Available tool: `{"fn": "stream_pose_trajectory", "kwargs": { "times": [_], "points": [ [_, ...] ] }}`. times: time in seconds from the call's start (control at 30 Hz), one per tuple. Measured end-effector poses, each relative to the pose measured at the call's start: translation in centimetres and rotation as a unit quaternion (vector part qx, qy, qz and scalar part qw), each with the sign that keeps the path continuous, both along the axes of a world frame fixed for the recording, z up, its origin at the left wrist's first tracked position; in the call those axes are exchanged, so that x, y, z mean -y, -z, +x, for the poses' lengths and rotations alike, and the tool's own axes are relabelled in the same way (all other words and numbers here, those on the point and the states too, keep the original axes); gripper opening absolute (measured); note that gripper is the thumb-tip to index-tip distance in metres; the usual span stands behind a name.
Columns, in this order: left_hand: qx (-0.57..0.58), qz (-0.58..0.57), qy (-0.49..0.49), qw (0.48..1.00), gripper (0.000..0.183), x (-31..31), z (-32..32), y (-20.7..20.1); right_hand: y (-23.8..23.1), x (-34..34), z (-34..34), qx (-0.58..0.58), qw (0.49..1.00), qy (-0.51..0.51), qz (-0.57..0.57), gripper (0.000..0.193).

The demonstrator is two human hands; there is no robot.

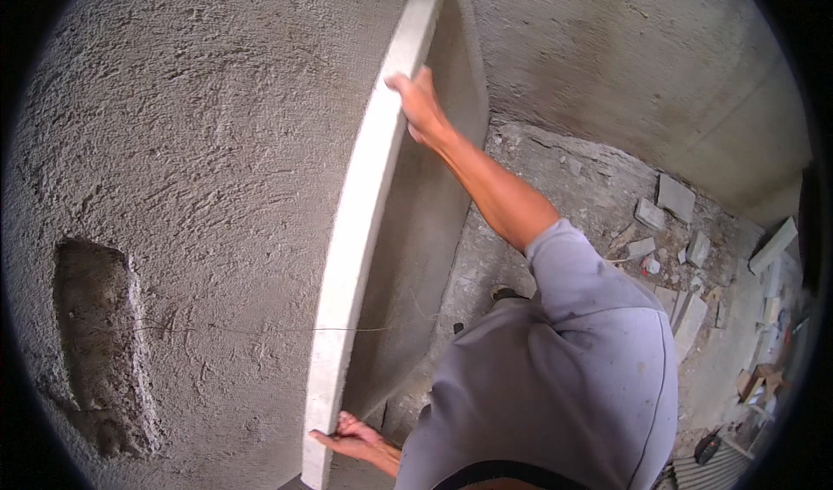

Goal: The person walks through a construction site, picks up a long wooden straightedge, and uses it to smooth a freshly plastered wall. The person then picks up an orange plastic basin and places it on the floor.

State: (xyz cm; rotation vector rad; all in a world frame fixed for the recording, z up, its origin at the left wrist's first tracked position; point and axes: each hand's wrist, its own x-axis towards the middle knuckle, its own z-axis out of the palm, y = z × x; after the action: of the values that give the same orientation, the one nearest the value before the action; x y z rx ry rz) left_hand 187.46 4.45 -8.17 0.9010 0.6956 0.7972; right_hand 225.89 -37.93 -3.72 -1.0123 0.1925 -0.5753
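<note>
Bar: long, pale and narrow (347,247), set along the left wall's edge, running from the top of the view down to the lower edge; its line bows, as straight edges do in this lens.
Right hand: on the upper part of the bar (416,108), arm stretched out from a grey sleeve; thumb across the pale face, fingers round the right side, holding the bar.
Left hand: low on the bar, near its bottom end (351,442); thumb on the pale face, fingers curled at the right side, holding the bar too.
Left wall: rough grey plaster (217,169), ridged and pitted, directly left of the bar.
Recess: tall, dark, rough-edged (95,342), cut into the left wall's lower part, well apart from the bar.
Strand: thin, wire-like (234,328), crossing from the recess side over the bar.
Side face: smoother grey surface (403,230), right of the bar, reaching back toward the far corner.
Back wall: grey-brown (625,65), meeting the floor beyond.
Floor: dusty, littered (521,164); broken blocks (675,197) lie near the back wall.
Clothing: grey shirt (555,377), small dark marks; part of a shoe (505,292) beyond it.
Lower right: corrugated piece (707,473), cropped by the lens rim.
</note>
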Motion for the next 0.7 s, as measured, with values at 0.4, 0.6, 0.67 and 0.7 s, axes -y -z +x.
{"fn": "stream_pose_trajectory", "kwargs": {
  "times": [0.4,0.6,0.67,0.7],
  "points": [
    [-0.057,-0.043,0.055,0.996,0.062,6.0,2.9,2.9,10.0,5.7,4.6,-0.128,0.990,0.013,0.058,0.071],
    [-0.041,-0.133,0.141,0.980,0.055,5.2,2.9,7.4,25.9,10.5,3.5,-0.148,0.974,-0.026,0.169,0.064],
    [0.000,-0.128,0.111,0.985,0.050,2.9,-2.6,8.7,24.4,3.2,-1.5,-0.089,0.938,-0.128,0.310,0.044],
    [0.035,-0.131,0.138,0.981,0.050,2.4,-4.6,9.1,24.2,2.9,-3.3,-0.091,0.918,-0.154,0.355,0.043]
  ]
}}
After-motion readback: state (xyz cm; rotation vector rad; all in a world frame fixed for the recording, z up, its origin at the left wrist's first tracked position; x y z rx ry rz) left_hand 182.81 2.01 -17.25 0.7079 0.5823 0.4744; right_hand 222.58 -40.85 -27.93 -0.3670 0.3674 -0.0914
